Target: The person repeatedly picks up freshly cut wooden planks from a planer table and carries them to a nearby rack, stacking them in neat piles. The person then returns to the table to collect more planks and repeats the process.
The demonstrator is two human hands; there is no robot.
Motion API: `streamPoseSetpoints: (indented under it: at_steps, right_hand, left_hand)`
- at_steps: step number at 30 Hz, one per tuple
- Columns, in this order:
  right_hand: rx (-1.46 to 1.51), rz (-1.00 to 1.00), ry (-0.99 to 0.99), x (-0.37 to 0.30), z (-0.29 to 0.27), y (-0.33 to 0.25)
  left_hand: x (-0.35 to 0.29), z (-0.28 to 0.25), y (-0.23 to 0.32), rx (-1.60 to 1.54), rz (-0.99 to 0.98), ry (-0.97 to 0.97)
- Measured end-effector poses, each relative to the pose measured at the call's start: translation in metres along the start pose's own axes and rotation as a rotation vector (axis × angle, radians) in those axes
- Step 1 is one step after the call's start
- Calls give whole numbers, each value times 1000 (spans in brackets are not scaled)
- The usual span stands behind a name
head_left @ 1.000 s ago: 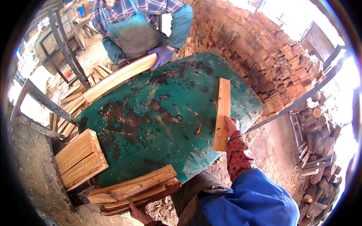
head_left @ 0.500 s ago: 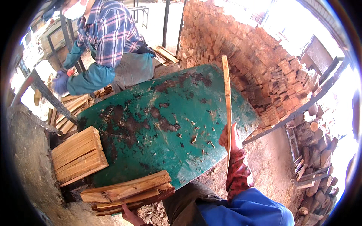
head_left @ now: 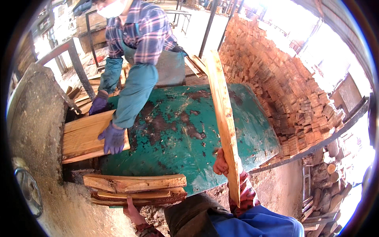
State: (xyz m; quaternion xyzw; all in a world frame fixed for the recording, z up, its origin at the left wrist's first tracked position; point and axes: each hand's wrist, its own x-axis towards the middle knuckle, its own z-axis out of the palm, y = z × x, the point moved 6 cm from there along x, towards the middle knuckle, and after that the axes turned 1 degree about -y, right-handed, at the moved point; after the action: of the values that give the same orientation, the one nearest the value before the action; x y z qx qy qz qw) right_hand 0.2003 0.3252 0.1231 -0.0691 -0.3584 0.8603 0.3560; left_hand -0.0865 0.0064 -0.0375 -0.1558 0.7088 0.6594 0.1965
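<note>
My right hand [head_left: 222, 162] is closed round the lower part of a long, narrow wooden board [head_left: 222, 106], which stands tilted above the green table [head_left: 177, 158] with its top pointing away from me. At the table's near left edge lies a small stack of rough wooden slabs [head_left: 138, 183], the lowest one with dark bark. My left hand [head_left: 134, 213] grips the near edge of that stack; a finger shows against the bark-edged slab, while the rest of its hold is hidden. Beyond the stack, a co-worker's gloved hand [head_left: 112, 138] presses on a flat group of boards [head_left: 85, 136].
The co-worker [head_left: 144, 43] leans across the table's far left side, the other gloved hand [head_left: 98, 102] beside the boards. A concrete block [head_left: 37, 114] and a handwheel [head_left: 28, 193] stand left. Cut wood pieces [head_left: 272, 83] pile up behind a metal rail [head_left: 316, 152]; logs [head_left: 329, 177] lie right.
The board in my right hand has turned from its thin edge to show its broad face. The co-worker has leaned in and put gloved hands at the left boards. My view has shifted.
</note>
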Motion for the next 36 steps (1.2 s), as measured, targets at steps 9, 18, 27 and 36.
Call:
streamPoseSetpoints:
  at_steps: [9,18,27,36]
  right_hand:
    - [-650,55,125,-4,19,11]
    - [-1458,152,-524,46,116,108]
    - [-1616,55,-836,69,139,219]
    - [-1753,147,-896,59,142,272]
  left_hand:
    - [39,-18,-40,-84,131,-15]
    - [13,-22,-5,8,212,-2]
    - [3,-27,-10,-282,24,-151]
    - [6,-26,-4,-96,-20,-104]
